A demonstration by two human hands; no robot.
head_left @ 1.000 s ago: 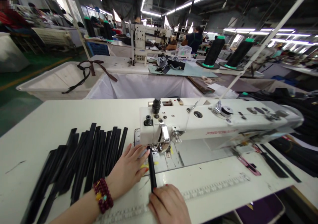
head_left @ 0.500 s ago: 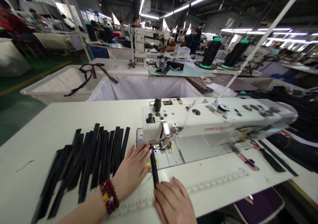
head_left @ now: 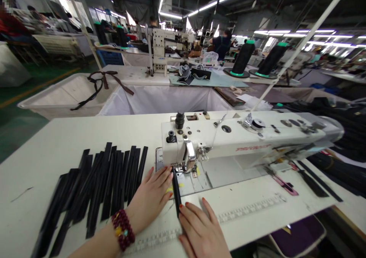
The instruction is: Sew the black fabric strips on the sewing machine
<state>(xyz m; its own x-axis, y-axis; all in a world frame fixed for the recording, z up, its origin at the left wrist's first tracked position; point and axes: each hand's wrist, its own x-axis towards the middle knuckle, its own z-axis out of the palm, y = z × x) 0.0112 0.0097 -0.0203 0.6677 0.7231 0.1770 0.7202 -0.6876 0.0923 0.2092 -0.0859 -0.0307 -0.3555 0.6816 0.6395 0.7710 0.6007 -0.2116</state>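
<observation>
A narrow black strip (head_left: 176, 191) lies on the sewing machine's bed, its far end at the presser foot (head_left: 180, 168). My left hand (head_left: 151, 191), with a beaded bracelet (head_left: 122, 229) at the wrist, lies flat to the left of the strip. Its fingers are stretched out and the fingertips touch the strip beside the foot. At the near end, my right hand (head_left: 200, 227) has its fingertips on the strip, with the thumb side low against it; the index finger reaches forward. Left of my left hand, many similar black strips (head_left: 105, 189) lie in a loose pile.
The white sewing machine (head_left: 220, 143) stretches across to the right. A measuring scale (head_left: 248, 214) runs along the table front. Pink-handled snips (head_left: 281, 181) lie under the arm at right. Beyond the table are a white-lined bin (head_left: 162, 99) and thread cones (head_left: 243, 57).
The view has shifted slightly. My right hand has moved a little to the right at the strip's near end. My left hand and the strip stay nearly in place by the presser foot.
</observation>
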